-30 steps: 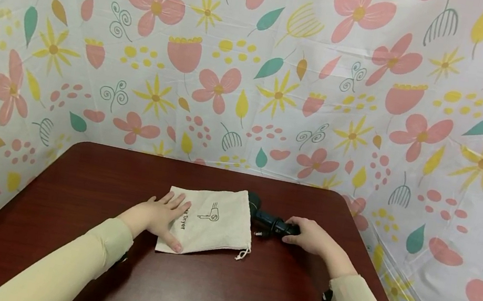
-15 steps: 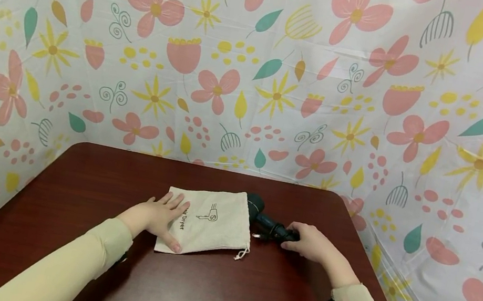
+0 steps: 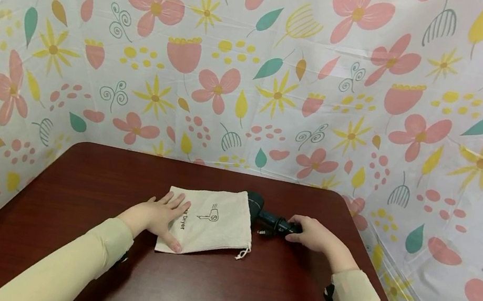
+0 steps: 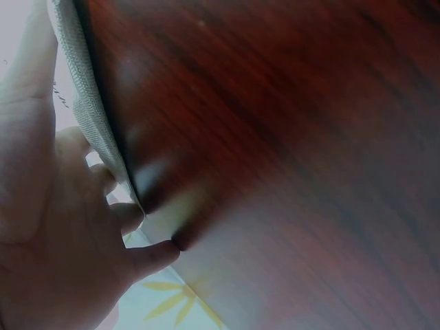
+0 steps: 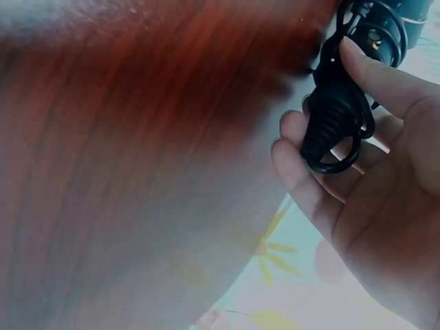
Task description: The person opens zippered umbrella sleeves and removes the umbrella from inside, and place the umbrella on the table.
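A cream cloth drawstring bag (image 3: 214,226), printed with a hair dryer picture and lettering, lies flat on the table. My left hand (image 3: 161,218) rests on its left end with fingers spread. From the bag's right side, where the drawstring hangs, the head of a dark hair dryer (image 3: 254,202) pokes out; how much of it is inside or behind the cloth is hidden. My right hand (image 3: 312,234) holds the handle end, its thumb and curled fingers around the black cord (image 5: 342,117) wrapped there. A small plug with metal prongs (image 3: 261,232) shows beside the handle.
The dark red-brown wooden table (image 3: 198,292) has rounded far corners. A white cloth with pink, yellow and green flowers (image 3: 218,88) hangs behind it and along the sides.
Almost nothing differs. My right hand and the hair dryer handle shift very slightly, while the left hand stays on the bag.
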`<state>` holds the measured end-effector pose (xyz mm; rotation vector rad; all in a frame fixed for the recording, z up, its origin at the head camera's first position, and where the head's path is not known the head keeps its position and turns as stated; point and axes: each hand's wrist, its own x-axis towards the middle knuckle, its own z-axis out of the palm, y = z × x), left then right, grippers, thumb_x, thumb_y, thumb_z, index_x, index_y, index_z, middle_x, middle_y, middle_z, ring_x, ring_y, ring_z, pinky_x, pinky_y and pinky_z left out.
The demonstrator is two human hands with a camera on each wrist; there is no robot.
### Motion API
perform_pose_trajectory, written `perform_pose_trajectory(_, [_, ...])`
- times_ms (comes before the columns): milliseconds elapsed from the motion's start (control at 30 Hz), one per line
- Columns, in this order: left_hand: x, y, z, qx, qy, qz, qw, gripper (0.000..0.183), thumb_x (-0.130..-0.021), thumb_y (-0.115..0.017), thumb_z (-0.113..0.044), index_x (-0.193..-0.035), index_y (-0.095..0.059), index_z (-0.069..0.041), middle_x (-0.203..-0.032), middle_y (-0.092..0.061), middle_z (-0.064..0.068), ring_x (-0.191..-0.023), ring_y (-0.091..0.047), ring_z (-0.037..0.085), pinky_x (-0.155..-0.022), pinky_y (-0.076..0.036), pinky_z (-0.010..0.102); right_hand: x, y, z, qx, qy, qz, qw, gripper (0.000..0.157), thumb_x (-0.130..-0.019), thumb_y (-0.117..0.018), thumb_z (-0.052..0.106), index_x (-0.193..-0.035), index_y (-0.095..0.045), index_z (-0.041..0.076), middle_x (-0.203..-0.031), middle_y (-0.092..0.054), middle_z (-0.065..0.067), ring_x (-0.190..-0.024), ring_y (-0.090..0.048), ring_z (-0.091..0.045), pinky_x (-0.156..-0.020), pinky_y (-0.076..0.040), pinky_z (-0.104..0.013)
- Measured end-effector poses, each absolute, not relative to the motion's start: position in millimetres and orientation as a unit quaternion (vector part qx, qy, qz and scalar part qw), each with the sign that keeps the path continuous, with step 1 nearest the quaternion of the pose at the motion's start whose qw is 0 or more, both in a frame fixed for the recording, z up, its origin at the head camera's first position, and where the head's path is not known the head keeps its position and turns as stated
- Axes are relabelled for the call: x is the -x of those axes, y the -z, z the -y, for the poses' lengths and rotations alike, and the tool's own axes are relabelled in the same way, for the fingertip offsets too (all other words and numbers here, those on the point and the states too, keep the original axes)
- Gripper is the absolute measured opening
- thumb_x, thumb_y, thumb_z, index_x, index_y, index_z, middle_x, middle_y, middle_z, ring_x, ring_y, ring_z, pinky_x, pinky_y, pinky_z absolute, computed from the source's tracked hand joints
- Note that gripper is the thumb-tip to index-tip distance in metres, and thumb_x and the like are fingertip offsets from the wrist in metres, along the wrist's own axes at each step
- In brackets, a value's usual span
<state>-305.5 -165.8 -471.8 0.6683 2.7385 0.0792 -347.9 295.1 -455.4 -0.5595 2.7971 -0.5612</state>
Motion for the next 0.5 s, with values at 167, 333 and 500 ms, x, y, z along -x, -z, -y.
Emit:
perform_pose_trajectory(167, [304.8,470.4,165.7,-0.232,-0.03,-0.959,0.162,0.137,-0.053,-0.062,-0.09,-0.159,-0.009,-0.022,-0.164,0.001,0.007,-0.147,0.003,0.037,-0.108,-0.014,0.068,353.8,453.3,-296.2,0.192,0.192,-0.955,0.121,0.038,-0.089,-0.074,0.027,-0.123,-0.063,0.014,-0.107,-0.063,-0.003,-0.093,-0.055,-0.021,-0.083,-0.045,-0.043])
perform_pose_trajectory(333, [304.3,470.2,165.1,-0.234,-0.035,-0.958,0.161,0.136,-0.054,-0.063,-0.089,-0.159,-0.01,-0.022,-0.164,0.0,0.007,-0.147,0.003,0.038,-0.107,-0.014,0.068,357.8,453.5,-298.0,0.19,0.191,-0.954,0.13,0.038,-0.089,-0.073,0.026,-0.123,-0.063,0.014,-0.108,-0.062,-0.004,-0.093,-0.054,-0.021,-0.083,-0.045,-0.043])
perform_pose_trajectory(500, [303.9,469.5,165.5,-0.232,-0.036,-0.959,0.161,0.136,-0.054,-0.063,-0.089,-0.159,-0.01,-0.021,-0.164,-0.001,0.008,-0.147,0.002,0.038,-0.107,-0.014,0.068,361.3,453.4,-298.4,0.193,0.189,-0.954,0.133,0.037,-0.09,-0.073,0.026,-0.124,-0.062,0.015,-0.109,-0.062,-0.004,-0.093,-0.054,-0.022,-0.083,-0.045,-0.044])
